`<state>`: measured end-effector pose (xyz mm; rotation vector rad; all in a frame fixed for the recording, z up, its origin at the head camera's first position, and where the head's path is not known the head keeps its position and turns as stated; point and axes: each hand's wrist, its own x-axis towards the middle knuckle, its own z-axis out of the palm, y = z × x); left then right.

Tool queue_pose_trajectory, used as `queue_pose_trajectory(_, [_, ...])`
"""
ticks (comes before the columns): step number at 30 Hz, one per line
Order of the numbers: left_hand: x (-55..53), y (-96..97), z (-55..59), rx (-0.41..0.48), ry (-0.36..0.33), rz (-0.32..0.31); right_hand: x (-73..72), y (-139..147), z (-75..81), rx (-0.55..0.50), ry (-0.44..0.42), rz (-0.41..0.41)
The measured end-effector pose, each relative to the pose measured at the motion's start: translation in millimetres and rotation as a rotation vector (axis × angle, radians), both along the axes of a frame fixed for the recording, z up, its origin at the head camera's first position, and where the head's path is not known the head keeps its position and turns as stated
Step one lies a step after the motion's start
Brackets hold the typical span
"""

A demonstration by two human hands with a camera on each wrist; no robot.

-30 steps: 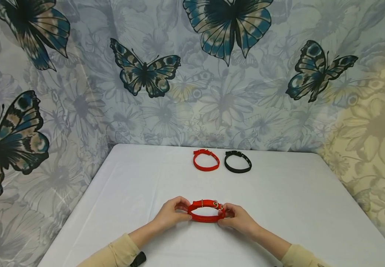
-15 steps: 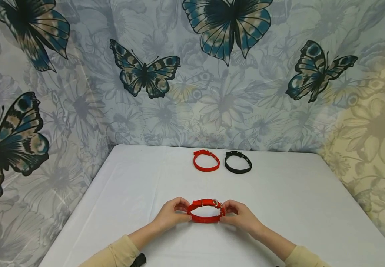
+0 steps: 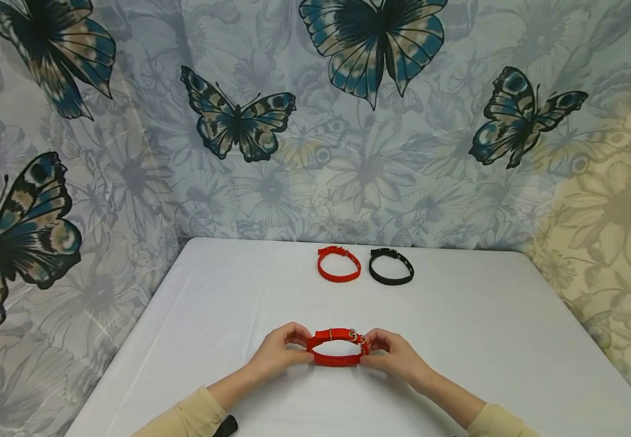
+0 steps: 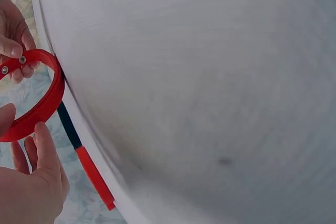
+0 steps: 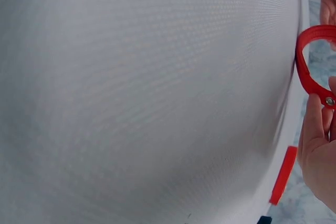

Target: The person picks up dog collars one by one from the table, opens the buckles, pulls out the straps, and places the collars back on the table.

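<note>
A round red strap collar with a silver-coloured metal buckle (image 3: 337, 360) sits directly between the person's two hands, touching both. The left hand (image 3: 279, 351) pinches the collar's left end between thumb and fingers; the right hand (image 3: 397, 357) pinches its right end the same way, close to the buckle, which is on the collar's far side. Whether its underside touches the white-covered worktop (image 3: 211, 309) cannot be told. Well beyond this collar lies a second red looped strap collar (image 3: 339, 278); beyond it and to the right lies a black looped strap collar (image 3: 392, 281). A dark object (image 3: 226, 426), partly hidden by the left sleeve (image 3: 186, 416), is nearer the person than the held collar, to its left.
</note>
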<state>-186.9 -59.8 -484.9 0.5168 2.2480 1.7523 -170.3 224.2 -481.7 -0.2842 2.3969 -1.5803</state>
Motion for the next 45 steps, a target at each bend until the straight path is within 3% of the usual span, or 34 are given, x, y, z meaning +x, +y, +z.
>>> queue_pose_trajectory(13, [-0.4, 2.2, -0.3, 0.017, 0.002, -0.008, 0.2, 5, 0.1, 0.022, -0.011, -0.004])
queue_pose_trajectory(22, [1.8, 0.3, 2.0, 0.012, -0.009, 0.004, 1.9, 2, 3.2, -0.041, -0.046, -0.026])
queue_pose_trajectory(33, [-1.1, 2.1, 2.9, -0.007, 0.011, -0.002, 0.5, 1, 13.6, -0.047, 0.027, -0.032])
queue_pose_trajectory(45, [-0.2, 1.9, 11.1, -0.051, 0.044, 0.009, -0.6, -3, 14.5, -0.031, -0.004, -0.021])
